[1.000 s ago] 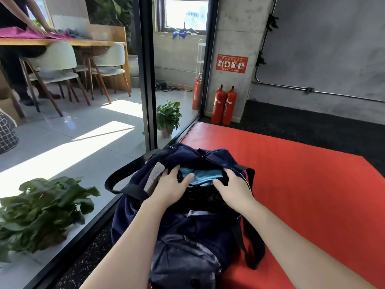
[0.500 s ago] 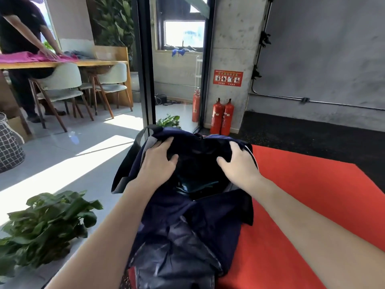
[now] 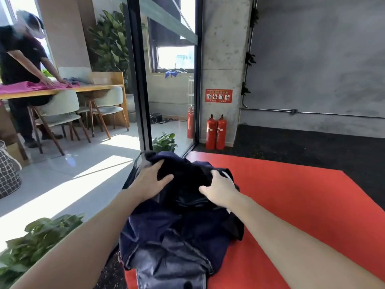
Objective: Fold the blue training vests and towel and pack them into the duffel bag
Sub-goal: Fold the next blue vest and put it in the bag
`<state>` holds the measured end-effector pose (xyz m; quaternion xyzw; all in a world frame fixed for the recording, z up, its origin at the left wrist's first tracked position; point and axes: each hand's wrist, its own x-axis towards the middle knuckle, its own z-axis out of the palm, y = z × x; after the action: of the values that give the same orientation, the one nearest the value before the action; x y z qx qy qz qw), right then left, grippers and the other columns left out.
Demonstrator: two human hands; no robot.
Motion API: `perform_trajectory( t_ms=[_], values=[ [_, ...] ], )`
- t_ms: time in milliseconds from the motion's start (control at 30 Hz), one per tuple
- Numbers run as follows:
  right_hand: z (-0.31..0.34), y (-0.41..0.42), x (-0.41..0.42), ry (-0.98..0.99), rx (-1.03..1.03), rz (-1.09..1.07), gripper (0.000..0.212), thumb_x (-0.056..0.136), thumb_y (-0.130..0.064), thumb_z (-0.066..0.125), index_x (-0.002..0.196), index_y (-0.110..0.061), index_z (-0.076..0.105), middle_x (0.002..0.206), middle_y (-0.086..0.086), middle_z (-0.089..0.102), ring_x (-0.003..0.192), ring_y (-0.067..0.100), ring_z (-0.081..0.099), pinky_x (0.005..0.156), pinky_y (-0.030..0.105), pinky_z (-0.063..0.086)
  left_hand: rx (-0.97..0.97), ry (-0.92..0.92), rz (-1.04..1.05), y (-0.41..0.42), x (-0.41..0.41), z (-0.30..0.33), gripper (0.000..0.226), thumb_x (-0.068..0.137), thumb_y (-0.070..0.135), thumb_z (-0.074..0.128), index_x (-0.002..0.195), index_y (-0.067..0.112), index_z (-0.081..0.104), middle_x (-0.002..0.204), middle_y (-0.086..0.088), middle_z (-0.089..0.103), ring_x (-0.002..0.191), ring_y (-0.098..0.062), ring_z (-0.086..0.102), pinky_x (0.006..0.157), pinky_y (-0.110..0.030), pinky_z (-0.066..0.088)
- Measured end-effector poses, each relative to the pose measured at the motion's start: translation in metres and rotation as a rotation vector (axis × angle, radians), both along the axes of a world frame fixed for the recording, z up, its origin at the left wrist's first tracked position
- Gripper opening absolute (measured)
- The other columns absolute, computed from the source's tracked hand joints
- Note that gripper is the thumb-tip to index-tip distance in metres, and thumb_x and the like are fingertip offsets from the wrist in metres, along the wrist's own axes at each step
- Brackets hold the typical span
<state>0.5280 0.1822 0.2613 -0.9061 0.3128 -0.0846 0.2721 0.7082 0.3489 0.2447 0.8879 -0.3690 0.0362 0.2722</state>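
The dark navy duffel bag (image 3: 179, 232) lies on the red mat (image 3: 291, 205) in front of me, its far end pulled up and its opening dark. My left hand (image 3: 149, 181) grips the left side of the opening, thumb spread inward. At the right side, my right hand (image 3: 218, 191) grips the rim with its fingers curled over the fabric. A black strap (image 3: 135, 165) hangs off the bag's far left. No blue vest or towel shows; the inside of the bag is hidden in shadow.
A glass wall with a black frame (image 3: 141, 101) runs along the mat's left edge. Leafy plants (image 3: 35, 238) sit behind it. Red fire extinguishers (image 3: 216, 132) stand by the concrete pillar. Beyond the glass a person (image 3: 18, 59) leans over a wooden table (image 3: 62, 90) with chairs.
Both hands have drawn the bag's opening upward and closer together. The light blue cloth seen inside a second ago is hidden now, and my view has tilted up.
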Motion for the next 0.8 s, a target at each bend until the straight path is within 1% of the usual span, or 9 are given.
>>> perform_trajectory(
  t_ms=[100,200,267,400,467,567,633,733,800],
  values=[
    [-0.018,0.001,-0.006,-0.077,0.006,0.028,0.068,0.091,-0.039,0.062,0.15,-0.016,0.038,0.138,0.006,0.055,0.125,0.023,0.052,0.105,0.035,0.044,-0.009,0.066,-0.057,0.004,-0.018,-0.02,0.083,0.092,0.062,0.055,0.158,0.021,0.027,0.15,-0.009,0.045,0.141,-0.026,0.037,0.115,-0.032,0.026],
    [-0.022,0.001,-0.016,-0.232,0.068,0.043,0.05,0.092,-0.034,0.064,0.14,-0.022,0.052,0.116,-0.005,0.064,0.104,0.014,0.06,0.083,0.019,0.046,-0.025,0.097,-0.1,0.003,-0.038,-0.031,0.083,0.094,0.058,0.058,0.16,0.024,0.021,0.153,-0.004,0.046,0.142,-0.022,0.037,0.114,-0.031,0.028],
    [-0.021,0.001,-0.027,-0.322,0.107,0.025,0.041,0.091,-0.031,0.065,0.132,-0.023,0.058,0.102,-0.01,0.067,0.089,0.011,0.064,0.076,0.02,0.049,-0.041,0.102,-0.135,0.0,-0.053,-0.032,0.082,0.093,0.06,0.057,0.159,0.025,0.023,0.154,-0.001,0.046,0.142,-0.018,0.04,0.112,-0.028,0.03],
    [-0.017,-0.004,-0.062,-0.376,0.102,0.046,0.032,0.094,-0.022,0.063,0.125,-0.022,0.058,0.098,-0.01,0.067,0.079,-0.001,0.058,0.064,0.004,0.04,-0.079,0.102,-0.183,-0.018,-0.093,-0.029,0.074,0.094,0.054,0.061,0.156,0.025,0.032,0.15,0.004,0.048,0.134,-0.014,0.049,0.107,-0.023,0.036],
    [-0.017,-0.011,-0.085,-0.389,0.108,0.021,0.03,0.094,-0.022,0.063,0.124,-0.021,0.06,0.099,-0.007,0.068,0.082,0.005,0.06,0.065,0.007,0.04,-0.129,0.077,-0.198,-0.03,-0.116,-0.028,0.068,0.093,0.05,0.063,0.152,0.024,0.04,0.144,0.004,0.055,0.131,-0.013,0.052,0.108,-0.025,0.04],
    [-0.02,-0.028,-0.127,-0.382,0.099,-0.041,0.033,0.094,-0.025,0.064,0.126,-0.02,0.061,0.104,-0.007,0.069,0.092,0.011,0.062,0.077,0.019,0.043,-0.17,0.054,-0.252,-0.052,-0.156,-0.034,0.058,0.094,0.048,0.062,0.144,0.022,0.05,0.132,0.005,0.062,0.124,-0.012,0.057,0.105,-0.027,0.044],
    [-0.025,-0.042,-0.161,-0.371,0.1,-0.079,0.032,0.095,-0.027,0.063,0.127,-0.02,0.06,0.106,-0.007,0.069,0.09,0.012,0.064,0.078,0.022,0.045,-0.13,0.018,-0.279,-0.067,-0.186,-0.04,0.055,0.095,0.049,0.058,0.142,0.022,0.052,0.132,0.004,0.062,0.125,-0.015,0.055,0.106,-0.033,0.043],
    [-0.038,-0.063,-0.218,-0.338,0.105,-0.157,0.027,0.096,-0.029,0.062,0.123,-0.023,0.061,0.106,-0.008,0.069,0.09,0.011,0.066,0.077,0.024,0.052,-0.082,-0.148,-0.219,-0.09,-0.224,-0.05,0.054,0.09,0.051,0.049,0.132,0.019,0.061,0.133,-0.002,0.061,0.125,-0.027,0.054,0.103,-0.045,0.044],
    [-0.051,-0.078,-0.259,-0.312,0.107,-0.218,0.024,0.095,-0.028,0.063,0.119,-0.024,0.063,0.103,-0.008,0.07,0.088,0.011,0.068,0.079,0.027,0.054,-0.145,-0.168,-0.146,-0.106,-0.249,-0.052,0.041,0.09,0.04,0.058,0.123,0.018,0.067,0.138,-0.004,0.058,0.129,-0.029,0.051,0.106,-0.048,0.042]
  ],
)
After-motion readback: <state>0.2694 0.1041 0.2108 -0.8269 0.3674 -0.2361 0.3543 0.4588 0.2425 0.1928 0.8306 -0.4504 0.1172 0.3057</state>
